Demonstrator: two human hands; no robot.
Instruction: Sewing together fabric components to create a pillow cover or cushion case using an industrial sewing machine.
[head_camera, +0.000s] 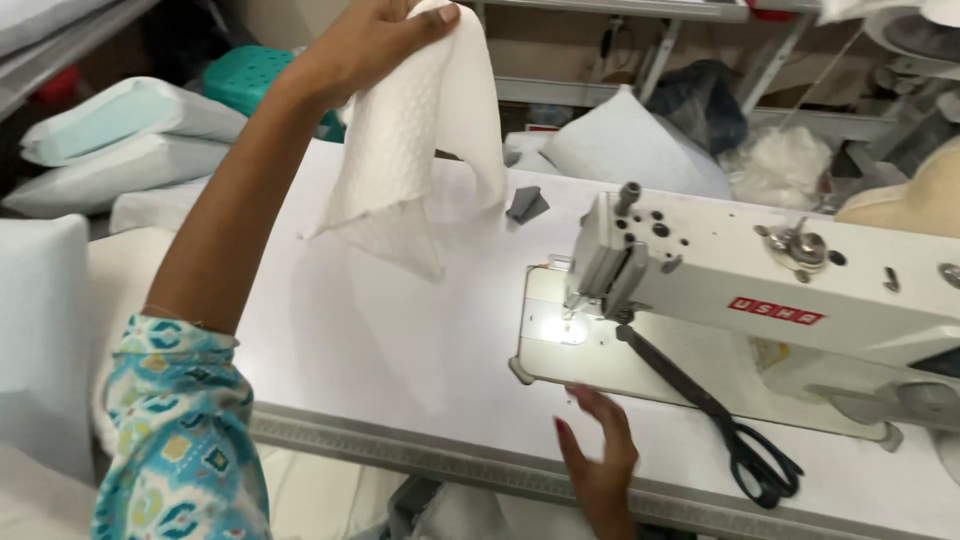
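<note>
While the right hand (600, 455) rests flat near the front edge of the white sewing table (400, 350), its fingers are spread and released, grasping nothing; the fingertips lie just beside the near corner of the metal bed plate (600, 365). Black scissors (735, 430) lie on that plate to the right of the hand, blades pointing toward the lit needle area (568, 325). Beyond them stands the white sewing machine (780, 275), its head over the plate and its arm running off to the right. On the left side, a sleeve (175, 430) with a teal and yellow print covers the upper arm, and the bare forearm rises up and away. Farther back, the left hand (375, 40) is raised above the table and pinches a piece of white textured fabric (415, 140), which hangs down from the fingers clear of the tabletop. A small grey scrap (525, 203) lies on the table behind it. White pillows (120, 140) are stacked at far left, and a green plastic stool (250, 78) stands behind them.
</note>
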